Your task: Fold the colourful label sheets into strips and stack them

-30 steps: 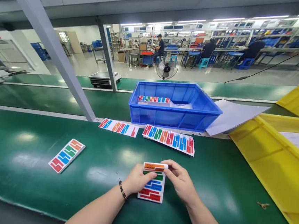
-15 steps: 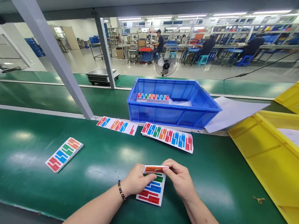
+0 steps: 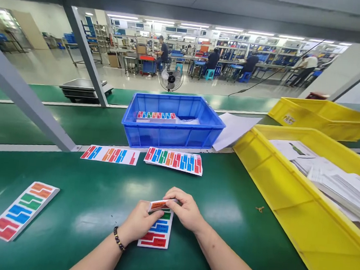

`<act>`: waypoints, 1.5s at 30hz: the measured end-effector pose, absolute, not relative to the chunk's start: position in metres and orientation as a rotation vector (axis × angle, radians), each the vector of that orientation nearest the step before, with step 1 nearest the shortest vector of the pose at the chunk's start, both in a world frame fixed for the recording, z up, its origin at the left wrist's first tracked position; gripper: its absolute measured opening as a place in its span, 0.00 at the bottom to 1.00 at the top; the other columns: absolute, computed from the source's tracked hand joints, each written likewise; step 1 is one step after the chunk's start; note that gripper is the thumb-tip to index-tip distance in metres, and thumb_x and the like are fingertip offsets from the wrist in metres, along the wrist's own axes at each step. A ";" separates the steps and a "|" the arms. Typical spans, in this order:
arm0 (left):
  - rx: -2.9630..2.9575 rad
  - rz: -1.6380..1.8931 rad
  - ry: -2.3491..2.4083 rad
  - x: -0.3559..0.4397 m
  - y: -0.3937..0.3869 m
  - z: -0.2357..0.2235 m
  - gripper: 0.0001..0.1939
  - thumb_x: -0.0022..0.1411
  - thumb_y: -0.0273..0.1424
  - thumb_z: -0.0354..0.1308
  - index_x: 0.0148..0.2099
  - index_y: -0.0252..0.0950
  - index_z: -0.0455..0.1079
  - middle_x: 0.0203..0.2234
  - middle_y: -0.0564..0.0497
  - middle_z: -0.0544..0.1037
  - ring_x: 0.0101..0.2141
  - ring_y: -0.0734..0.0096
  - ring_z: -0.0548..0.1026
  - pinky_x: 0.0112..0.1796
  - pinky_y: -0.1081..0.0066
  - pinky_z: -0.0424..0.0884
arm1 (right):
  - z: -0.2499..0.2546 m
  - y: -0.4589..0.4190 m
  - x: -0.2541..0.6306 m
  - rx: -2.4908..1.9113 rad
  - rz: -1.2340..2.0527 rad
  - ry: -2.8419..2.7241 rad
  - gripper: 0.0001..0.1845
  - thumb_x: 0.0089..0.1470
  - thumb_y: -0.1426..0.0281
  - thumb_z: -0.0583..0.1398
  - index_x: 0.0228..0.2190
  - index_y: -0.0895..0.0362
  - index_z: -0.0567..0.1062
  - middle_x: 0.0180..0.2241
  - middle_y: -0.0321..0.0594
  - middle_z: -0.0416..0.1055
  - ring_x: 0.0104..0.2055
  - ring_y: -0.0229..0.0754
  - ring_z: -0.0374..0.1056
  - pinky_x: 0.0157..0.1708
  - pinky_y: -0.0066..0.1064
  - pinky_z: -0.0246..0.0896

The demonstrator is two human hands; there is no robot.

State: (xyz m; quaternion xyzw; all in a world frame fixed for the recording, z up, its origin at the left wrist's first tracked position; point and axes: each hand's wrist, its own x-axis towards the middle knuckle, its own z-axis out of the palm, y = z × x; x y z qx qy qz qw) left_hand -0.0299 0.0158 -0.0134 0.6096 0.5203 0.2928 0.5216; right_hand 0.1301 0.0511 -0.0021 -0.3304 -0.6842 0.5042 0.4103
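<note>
Between my hands is a sticker sheet (image 3: 155, 238) with red, blue and green shapes, its upper part bent up so an orange shape shows. My left hand (image 3: 141, 220) grips its left side, thumb lying over the front. My right hand (image 3: 184, 209) pinches the raised top edge at the right, its other fingers behind. Just beyond lies a fanned stack of sticker sheets (image 3: 174, 160). Left of that is one sheet with gaps between its shapes (image 3: 110, 154). A folded stack of sheets (image 3: 23, 210) rests at the far left.
A blue bin (image 3: 170, 130) holding more sheets stands behind the stack. On the right are a yellow bin (image 3: 275, 198) full of papers and another yellow bin (image 3: 323, 118). A white paper (image 3: 235, 129) lies between bins. A small tan band (image 3: 259, 209) sits on the green surface.
The view has turned right, so everything appears shifted left and more of the yellow bins shows. Both hands keep hold of the bent sticker sheet, with little change in grip.
</note>
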 end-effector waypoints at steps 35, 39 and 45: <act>1.829 0.206 1.438 -0.025 0.014 0.005 0.13 0.56 0.33 0.50 0.26 0.33 0.72 0.16 0.54 0.69 0.20 0.78 0.63 0.20 0.79 0.53 | 0.002 0.045 0.124 -0.852 1.145 -2.095 0.12 0.55 0.69 0.51 0.24 0.55 0.70 0.24 0.37 0.67 0.27 0.39 0.64 0.28 0.30 0.59; 1.805 0.134 1.445 -0.023 0.014 0.008 0.14 0.56 0.34 0.50 0.26 0.33 0.72 0.16 0.55 0.68 0.18 0.79 0.61 0.19 0.79 0.52 | 0.000 0.044 0.125 -0.848 1.073 -2.073 0.12 0.53 0.70 0.52 0.20 0.55 0.66 0.22 0.36 0.64 0.25 0.38 0.62 0.26 0.29 0.58; 1.794 0.170 1.464 -0.019 0.013 0.006 0.13 0.54 0.34 0.52 0.25 0.34 0.73 0.14 0.56 0.66 0.17 0.79 0.58 0.19 0.78 0.52 | 0.001 0.043 0.122 -0.867 0.978 -2.162 0.12 0.53 0.70 0.51 0.19 0.55 0.63 0.21 0.36 0.64 0.25 0.38 0.62 0.26 0.30 0.57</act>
